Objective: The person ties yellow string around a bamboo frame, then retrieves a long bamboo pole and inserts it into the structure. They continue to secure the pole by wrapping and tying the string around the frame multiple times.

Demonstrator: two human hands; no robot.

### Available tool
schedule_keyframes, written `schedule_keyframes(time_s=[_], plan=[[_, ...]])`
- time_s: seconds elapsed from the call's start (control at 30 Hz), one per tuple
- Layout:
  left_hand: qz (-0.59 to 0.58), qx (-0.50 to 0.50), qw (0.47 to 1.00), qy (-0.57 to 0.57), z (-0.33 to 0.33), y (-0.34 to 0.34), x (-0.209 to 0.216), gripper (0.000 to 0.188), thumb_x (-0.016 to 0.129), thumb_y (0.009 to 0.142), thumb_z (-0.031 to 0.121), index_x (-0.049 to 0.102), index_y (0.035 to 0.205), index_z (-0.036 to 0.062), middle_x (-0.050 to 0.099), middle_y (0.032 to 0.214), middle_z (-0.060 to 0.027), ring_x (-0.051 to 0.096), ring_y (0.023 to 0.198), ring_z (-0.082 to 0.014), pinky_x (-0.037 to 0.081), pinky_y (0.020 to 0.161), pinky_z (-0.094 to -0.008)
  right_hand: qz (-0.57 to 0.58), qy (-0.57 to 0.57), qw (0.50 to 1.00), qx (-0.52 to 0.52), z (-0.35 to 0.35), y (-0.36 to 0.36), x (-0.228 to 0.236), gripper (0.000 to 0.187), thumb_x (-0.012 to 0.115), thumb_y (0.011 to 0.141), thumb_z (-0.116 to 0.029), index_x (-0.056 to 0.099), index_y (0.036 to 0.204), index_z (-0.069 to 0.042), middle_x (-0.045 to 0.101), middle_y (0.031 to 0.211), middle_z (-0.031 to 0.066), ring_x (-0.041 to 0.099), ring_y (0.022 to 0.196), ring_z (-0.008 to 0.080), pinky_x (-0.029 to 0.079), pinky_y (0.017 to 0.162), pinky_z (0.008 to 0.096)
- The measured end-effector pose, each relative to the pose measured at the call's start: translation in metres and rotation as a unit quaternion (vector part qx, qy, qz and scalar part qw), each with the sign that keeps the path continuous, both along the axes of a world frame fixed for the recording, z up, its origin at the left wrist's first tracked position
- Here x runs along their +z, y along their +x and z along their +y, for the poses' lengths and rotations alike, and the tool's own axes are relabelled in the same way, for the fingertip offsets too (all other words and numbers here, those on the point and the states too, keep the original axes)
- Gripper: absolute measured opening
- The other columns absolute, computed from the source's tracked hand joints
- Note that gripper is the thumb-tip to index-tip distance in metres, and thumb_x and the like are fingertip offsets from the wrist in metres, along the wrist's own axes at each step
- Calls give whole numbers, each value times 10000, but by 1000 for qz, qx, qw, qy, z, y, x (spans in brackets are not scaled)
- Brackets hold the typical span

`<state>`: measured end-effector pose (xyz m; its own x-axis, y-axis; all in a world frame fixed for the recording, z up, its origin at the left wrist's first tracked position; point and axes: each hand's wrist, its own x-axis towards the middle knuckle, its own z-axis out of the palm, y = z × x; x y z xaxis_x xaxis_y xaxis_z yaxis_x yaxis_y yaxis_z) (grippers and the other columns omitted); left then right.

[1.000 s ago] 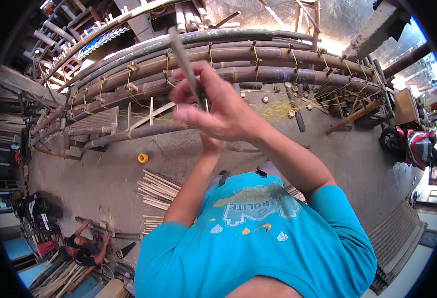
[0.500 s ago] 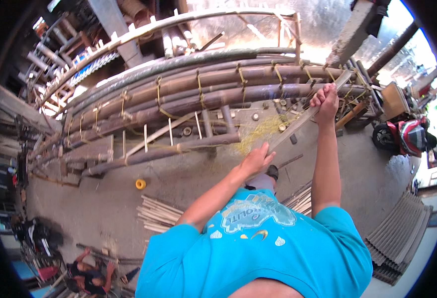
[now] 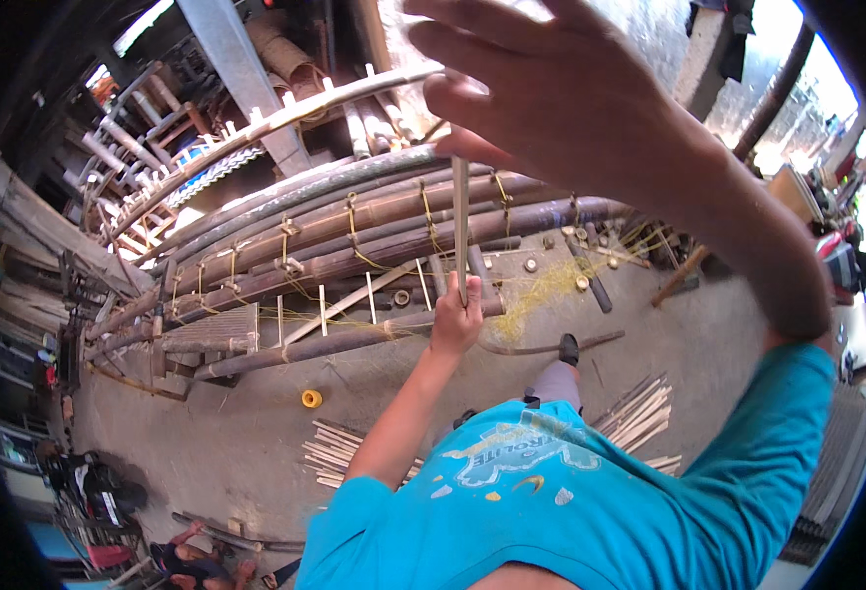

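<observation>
A flat bamboo slat (image 3: 461, 221) stands nearly upright in front of me, gripped near its lower end by my left hand (image 3: 455, 317). My right hand (image 3: 541, 84) is raised high at the slat's upper end, fingers stretched and spread. The slat's top runs up to the thumb, and whether they touch is hard to tell. Behind the slat lie long brown bamboo poles (image 3: 339, 258), bound side by side with yellow cord (image 3: 351, 218). A lower pole (image 3: 354, 339) carries several short pale upright sticks. Loose yellow strands (image 3: 541, 295) are heaped on the floor beside it.
Piles of split bamboo strips (image 3: 639, 418) lie near my feet. A yellow ring-shaped roll (image 3: 312, 398) sits on the concrete floor (image 3: 226, 442). Another person (image 3: 197, 565) is low at the bottom left, near a motorcycle (image 3: 93, 487). A dark pole (image 3: 782, 84) leans at the right.
My right hand has let go of the slat's far end and risen, opening. My left hand, open before, now grips the slat, which has swung from slanting right to upright. The view has shifted.
</observation>
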<state>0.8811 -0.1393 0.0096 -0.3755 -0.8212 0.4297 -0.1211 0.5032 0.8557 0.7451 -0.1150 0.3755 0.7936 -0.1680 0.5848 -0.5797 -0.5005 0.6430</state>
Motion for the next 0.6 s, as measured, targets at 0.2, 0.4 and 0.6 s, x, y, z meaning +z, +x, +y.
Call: schedule_keyframes(time_s=[0.2,0.4,0.6], plan=[[182,-121,975,45,-14,20,15,506,593,921,550,481,807,69,473,653,22,460,564,-77,372,502,-260,374,-56,900,-218,28,51,46,297,722,745,-416,625,769,-137,621,792,-18,622,900,137,480,898,290],[319,-54,945,52,-3,2,35,555,588,891,619,447,760,99,392,632,51,365,527,-38,276,458,-207,291,-30,946,-140,8,10,47,415,660,694,-553,523,686,-161,517,708,-41,568,746,114,467,716,259],[258,8,964,59,7,12,44,487,669,909,475,535,707,52,391,595,84,322,576,-26,243,497,-229,128,-64,979,-147,-9,-88,-22,462,650,769,-572,495,690,-144,481,708,-7,528,661,147,464,600,300]])
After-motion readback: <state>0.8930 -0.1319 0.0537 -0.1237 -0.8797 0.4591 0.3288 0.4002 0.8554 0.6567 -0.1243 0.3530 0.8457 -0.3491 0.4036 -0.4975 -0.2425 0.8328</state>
